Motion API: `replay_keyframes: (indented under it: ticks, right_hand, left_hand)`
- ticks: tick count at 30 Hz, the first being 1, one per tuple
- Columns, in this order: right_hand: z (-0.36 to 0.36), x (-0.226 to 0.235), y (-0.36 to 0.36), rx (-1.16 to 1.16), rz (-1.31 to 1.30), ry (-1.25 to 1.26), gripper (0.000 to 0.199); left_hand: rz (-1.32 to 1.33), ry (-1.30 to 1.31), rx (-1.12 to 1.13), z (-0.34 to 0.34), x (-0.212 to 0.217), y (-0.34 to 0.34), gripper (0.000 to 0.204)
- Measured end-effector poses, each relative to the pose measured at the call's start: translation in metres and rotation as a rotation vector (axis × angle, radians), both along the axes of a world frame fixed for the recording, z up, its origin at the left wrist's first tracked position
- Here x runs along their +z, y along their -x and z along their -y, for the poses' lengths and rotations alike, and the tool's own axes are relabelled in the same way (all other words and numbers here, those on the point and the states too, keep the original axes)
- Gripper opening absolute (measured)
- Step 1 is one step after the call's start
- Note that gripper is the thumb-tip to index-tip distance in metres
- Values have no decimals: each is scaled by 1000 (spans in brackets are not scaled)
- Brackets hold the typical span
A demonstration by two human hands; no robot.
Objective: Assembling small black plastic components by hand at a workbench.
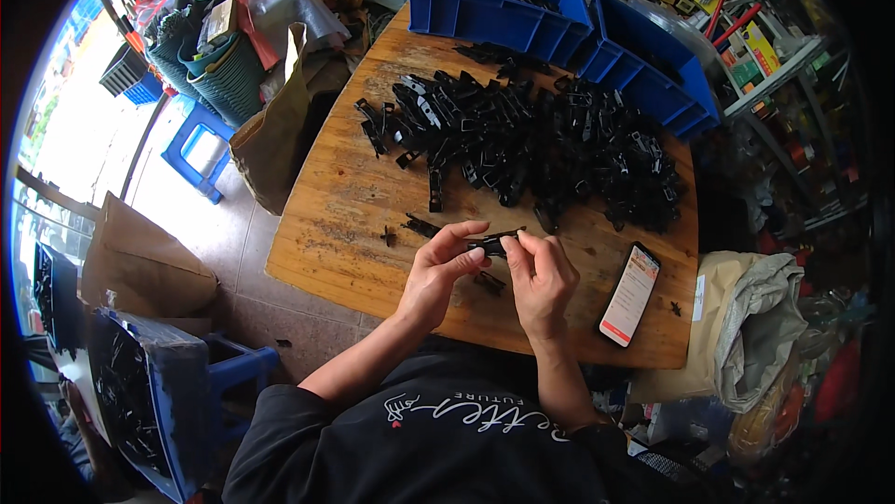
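Note:
Between my two hands, above the near part of the wooden table (326, 182), is a slim black plastic part (491, 244). My left hand (443, 266) pinches its left end between thumb and fingers. With thumb and forefinger, my right hand (543, 282) grips the right end. Fingers cover much of the part, so its exact kind cannot be made out. Beyond my hands spreads a big heap of similar black plastic parts (522, 136). A few loose black pieces lie close by, one left of my left hand (421, 225) and another below the held part (488, 282).
A phone (630, 294) with its screen lit lies at the table's right. Two blue bins (499, 24) (643, 66) stand along the far edge. Paper sacks (270, 145) (736, 317) flank the table. A blue stool (198, 150) and a blue crate of black parts (172, 401) are at left.

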State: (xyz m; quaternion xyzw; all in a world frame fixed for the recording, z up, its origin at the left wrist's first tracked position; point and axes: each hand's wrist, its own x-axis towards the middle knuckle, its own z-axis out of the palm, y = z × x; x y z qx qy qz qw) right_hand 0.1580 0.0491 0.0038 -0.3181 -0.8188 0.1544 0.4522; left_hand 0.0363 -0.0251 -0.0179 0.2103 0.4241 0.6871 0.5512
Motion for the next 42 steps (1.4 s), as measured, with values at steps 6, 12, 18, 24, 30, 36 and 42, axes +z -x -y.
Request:
replay_keyframes:
  ticks: [6, 12, 18, 24, 30, 36, 42]
  right_hand:
    - [-1, 2, -1, -15, -2, 252, 26]
    - [6, 0, -16, 203, 271, 179, 27]
    - [13, 4, -21, 299, 59, 568, 26]
    - [-7, 27, -34, 308, -75, 491, 30]
    - [-35, 1, -53, 57, 412, 191, 17]
    - [-58, -19, -34, -102, 405, 110, 15]
    - [-29, 10, -34, 303, -121, 849, 12]
  left_hand:
    - [-12, -2, -4, -1, 1, 1, 34]
    - [69, -89, 139, -4, 0, 25, 28]
    - [25, -68, 17, -2, 1, 28, 37]
    - [-2, -8, -63, 2, -2, 21, 37]
    - [26, -6, -24, 2, -4, 24, 36]
    - [44, -26, -49, 1, -2, 18, 37]
    - [-98, -13, 48, 3, 5, 21, 40]
